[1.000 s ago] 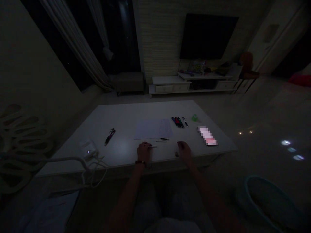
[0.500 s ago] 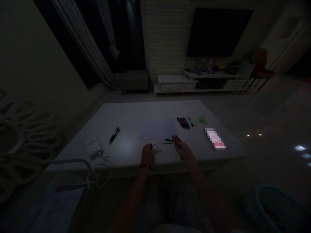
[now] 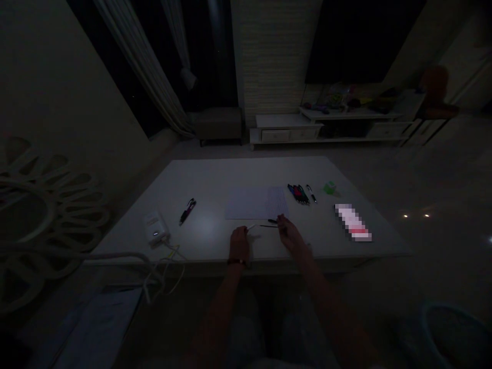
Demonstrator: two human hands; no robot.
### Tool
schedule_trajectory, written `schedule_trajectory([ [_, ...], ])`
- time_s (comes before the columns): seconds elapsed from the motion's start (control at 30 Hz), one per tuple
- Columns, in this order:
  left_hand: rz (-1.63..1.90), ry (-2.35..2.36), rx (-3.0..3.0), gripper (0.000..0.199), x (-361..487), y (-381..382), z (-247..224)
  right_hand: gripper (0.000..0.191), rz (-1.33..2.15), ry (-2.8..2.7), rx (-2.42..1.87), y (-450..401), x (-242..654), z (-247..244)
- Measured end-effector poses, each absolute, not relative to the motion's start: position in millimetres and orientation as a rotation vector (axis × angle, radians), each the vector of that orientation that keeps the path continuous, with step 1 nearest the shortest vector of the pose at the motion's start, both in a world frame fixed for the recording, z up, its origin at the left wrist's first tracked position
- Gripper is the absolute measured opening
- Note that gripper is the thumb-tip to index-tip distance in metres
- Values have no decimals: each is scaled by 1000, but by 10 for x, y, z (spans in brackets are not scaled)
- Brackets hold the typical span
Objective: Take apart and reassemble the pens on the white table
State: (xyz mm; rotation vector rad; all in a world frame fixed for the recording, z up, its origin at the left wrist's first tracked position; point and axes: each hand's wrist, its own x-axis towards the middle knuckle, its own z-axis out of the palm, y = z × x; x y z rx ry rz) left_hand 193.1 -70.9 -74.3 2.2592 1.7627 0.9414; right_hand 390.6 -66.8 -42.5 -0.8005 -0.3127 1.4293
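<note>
Low over the white table, my left hand (image 3: pixel 240 243) pinches a short, thin white tube (image 3: pixel 251 226) that looks like a pen barrel. My right hand (image 3: pixel 289 234) has its fingers closed on a thin dark pen refill (image 3: pixel 268 226), which points left at the tube. Their near ends lie close together, with what looks like a small gap. Just beyond the refill, a small black pen part (image 3: pixel 272 221) rests by my right fingertips; its exact kind is too dark to make out. A sheet of paper (image 3: pixel 246 204), with lined writing on its right part, lies beyond both hands.
Several pens (image 3: pixel 299 195) lie in a group, with a single pen (image 3: pixel 311 193) beside them. Rightward are a green object (image 3: pixel 329 187) and a phone (image 3: pixel 352 222). At left are more pens (image 3: pixel 187 211) and a white box (image 3: pixel 155 229) with cables.
The view has shifted, so the table's things sit a little farther right. The white tube shows more clearly in my left hand; both hands keep their grip.
</note>
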Motion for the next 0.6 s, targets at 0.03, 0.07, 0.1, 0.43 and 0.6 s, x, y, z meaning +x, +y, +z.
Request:
schedule_trajectory([
  [0.03, 951, 1757, 2266, 21, 1930, -709, -747, 10, 1431, -302, -811, -665, 3889, -437],
  [0.07, 971, 1747, 2274, 20, 1928, -708, -752, 13, 1438, -286, -815, -665, 3875, -445],
  [0.1, 1000, 1737, 2283, 19, 1925, -707, -757, 16, 1447, -273, -816, -666, 3863, -449],
  [0.43, 1164, 1666, 2340, 15, 1921, -711, -770, 24, 1265, -565, -1024, -735, 3771, -388],
  [0.6, 1169, 1653, 2352, 16, 1929, -718, -775, 29, 1076, -869, -1255, -755, 3691, -381],
])
